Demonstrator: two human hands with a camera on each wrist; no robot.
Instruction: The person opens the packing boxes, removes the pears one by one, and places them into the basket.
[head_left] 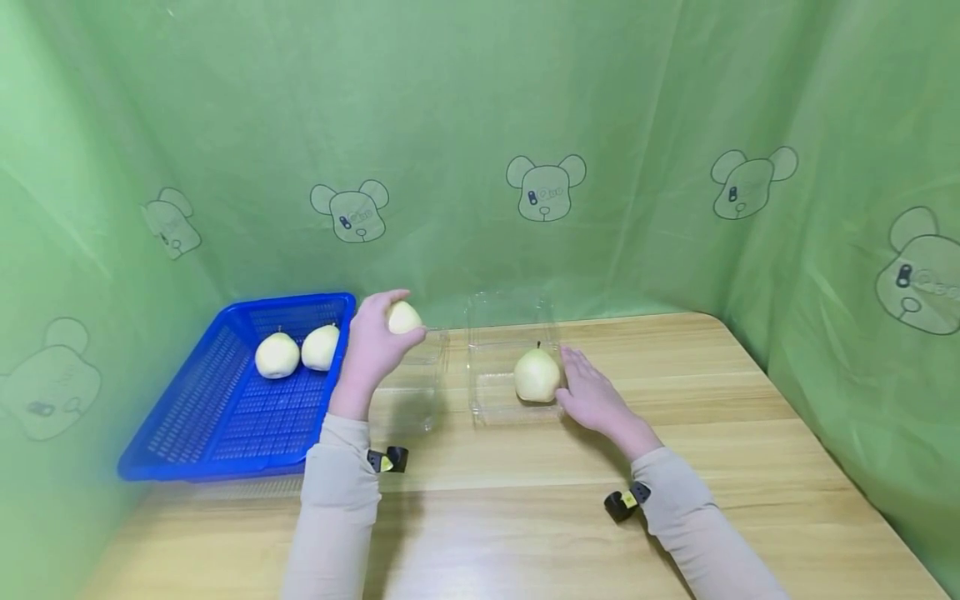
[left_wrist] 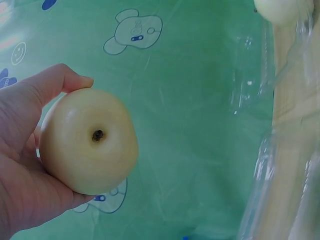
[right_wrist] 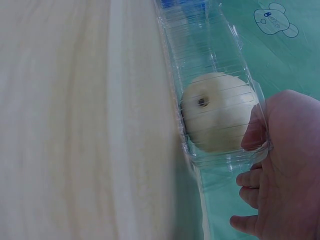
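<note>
My left hand (head_left: 377,344) grips a pale yellow pear (left_wrist: 90,142) between thumb and fingers, raised above the table beside the blue basket. A clear plastic box (head_left: 491,410) stands mid-table with its lid upright at the back. Inside its right part sits another pear (head_left: 537,375), stem up. At the box's right wall is my right hand (head_left: 592,396); its thumb (right_wrist: 254,131) lies on the inner side near the pear, the other fingers outside, so the wall is pinched between them. A second clear box (head_left: 408,408) lies below and right of my left hand.
At the left stands a blue basket (head_left: 247,468) holding two pears (head_left: 277,356) in its far part. A green curtain (head_left: 465,125) printed with bear heads hangs behind and at both sides of the wooden table (head_left: 510,533).
</note>
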